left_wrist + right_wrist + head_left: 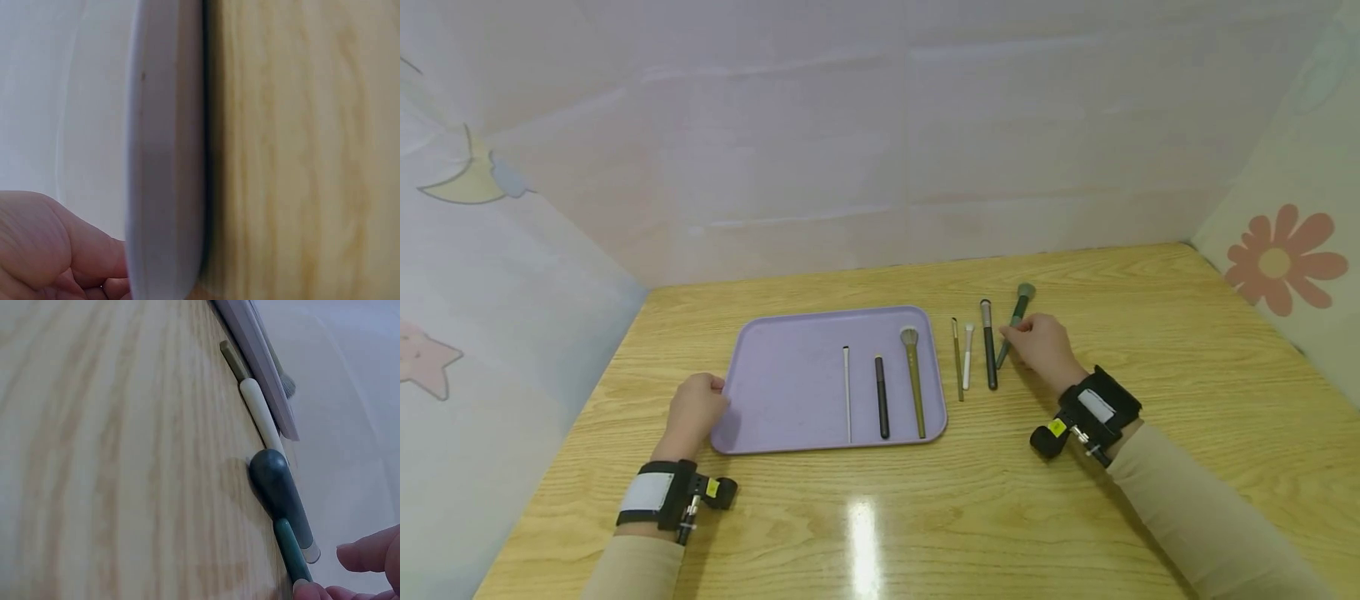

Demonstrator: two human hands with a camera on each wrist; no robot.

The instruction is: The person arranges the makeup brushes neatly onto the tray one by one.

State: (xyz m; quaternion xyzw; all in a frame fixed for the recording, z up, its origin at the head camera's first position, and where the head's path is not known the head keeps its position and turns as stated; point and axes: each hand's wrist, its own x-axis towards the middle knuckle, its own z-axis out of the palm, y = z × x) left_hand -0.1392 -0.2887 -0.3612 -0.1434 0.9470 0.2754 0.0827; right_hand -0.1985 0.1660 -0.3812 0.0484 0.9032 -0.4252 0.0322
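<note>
A lilac tray (790, 375) lies on the wooden table with a thin white brush (846, 392), a black brush (882, 407) and an olive fluffy-headed brush (913, 379) on it. My left hand (715, 392) grips the tray's near left corner; in the left wrist view its fingers (94, 256) curl against the tray rim (165, 156). Right of the tray lie a thin olive brush (957, 358), a short white brush (967, 357), a black brush (988, 343) and a green brush (1019, 304). My right hand (1006, 337) pinches the green brush's handle (290, 550) with its fingertips (369, 556).
Pale panels wall the table on three sides, one with a flower sticker (1277, 260) at the right. The right wrist view shows the black brush's end (278, 487), the white brush (262, 415) and the tray edge (256, 344) in a row.
</note>
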